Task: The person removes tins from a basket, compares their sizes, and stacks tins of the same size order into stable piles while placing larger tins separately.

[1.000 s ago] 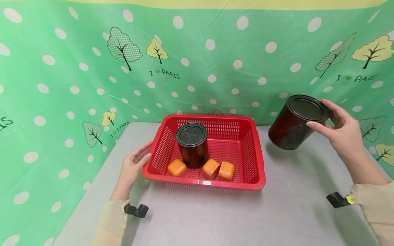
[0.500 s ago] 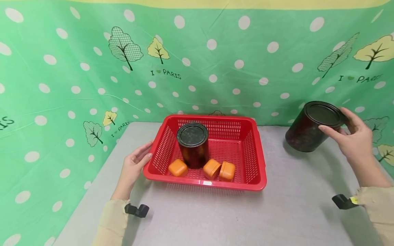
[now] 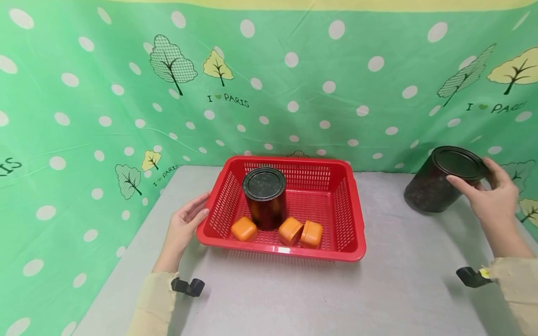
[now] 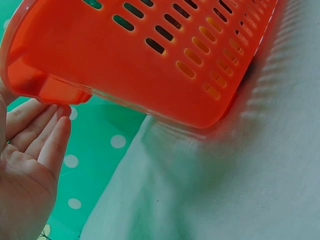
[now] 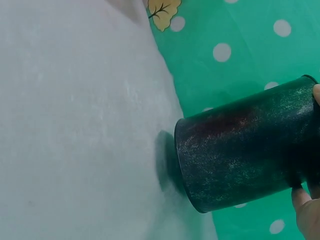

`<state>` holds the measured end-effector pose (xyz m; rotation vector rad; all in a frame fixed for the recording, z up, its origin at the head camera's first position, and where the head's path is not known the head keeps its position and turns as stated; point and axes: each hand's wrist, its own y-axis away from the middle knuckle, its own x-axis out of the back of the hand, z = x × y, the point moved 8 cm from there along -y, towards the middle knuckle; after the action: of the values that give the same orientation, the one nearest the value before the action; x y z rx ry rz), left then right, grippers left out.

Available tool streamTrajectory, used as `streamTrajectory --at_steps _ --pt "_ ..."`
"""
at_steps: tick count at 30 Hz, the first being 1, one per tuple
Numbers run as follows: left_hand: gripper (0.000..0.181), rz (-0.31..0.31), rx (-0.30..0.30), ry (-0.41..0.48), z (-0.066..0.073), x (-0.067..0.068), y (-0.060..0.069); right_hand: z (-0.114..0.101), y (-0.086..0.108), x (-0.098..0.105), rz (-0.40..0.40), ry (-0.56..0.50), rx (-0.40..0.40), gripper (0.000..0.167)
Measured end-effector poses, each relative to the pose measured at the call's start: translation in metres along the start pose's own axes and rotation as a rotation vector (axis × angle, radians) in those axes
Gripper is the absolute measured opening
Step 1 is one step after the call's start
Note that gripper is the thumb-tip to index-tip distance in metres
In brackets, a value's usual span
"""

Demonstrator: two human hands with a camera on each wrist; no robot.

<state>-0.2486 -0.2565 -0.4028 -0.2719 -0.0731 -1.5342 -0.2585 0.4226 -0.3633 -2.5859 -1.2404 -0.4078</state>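
Note:
My right hand (image 3: 498, 196) grips a large dark can (image 3: 437, 184) by its black lid end, thumb on the near side and fingers on the far side. Tilted, the can (image 5: 240, 150) hangs low over the table at the far right, its base close to its own shadow. At the left end of a red plastic basket (image 3: 357, 224), my left hand (image 3: 180, 233) touches the rim. In the left wrist view its fingers (image 4: 52, 145) are fairly straight beneath the basket's lip. Inside the basket stands another dark can (image 3: 265, 200), with orange rounded boxes (image 3: 244, 229) around its foot.
A grey-white table (image 3: 294, 298) carries the basket. Behind it hangs a green cloth (image 3: 269, 70) with white dots and printed trees, close to the held can. A black wrist mount (image 3: 189, 287) sits on the left sleeve, and another black mount (image 3: 472, 277) on the right.
The right hand has carried the dark can farther right and lower, away from the basket. My left hand has stayed at the basket's rim, and the basket's contents have not moved.

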Motion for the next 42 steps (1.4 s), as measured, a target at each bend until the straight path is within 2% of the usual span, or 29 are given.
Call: streamTrajectory --at_steps 9,18,42 --pt "0.051 0.003 0.004 0.002 -0.001 0.000 0.000 0.016 -0.005 0.004 0.039 0.033 -0.025 0.083" --pt "0.051 0.003 0.003 0.001 -0.001 0.000 -0.001 0.024 -0.007 0.004 0.046 0.015 -0.055 0.084" --pt "0.050 0.009 -0.014 0.006 0.000 0.000 0.000 0.026 -0.008 -0.001 0.033 0.013 -0.047 0.085"
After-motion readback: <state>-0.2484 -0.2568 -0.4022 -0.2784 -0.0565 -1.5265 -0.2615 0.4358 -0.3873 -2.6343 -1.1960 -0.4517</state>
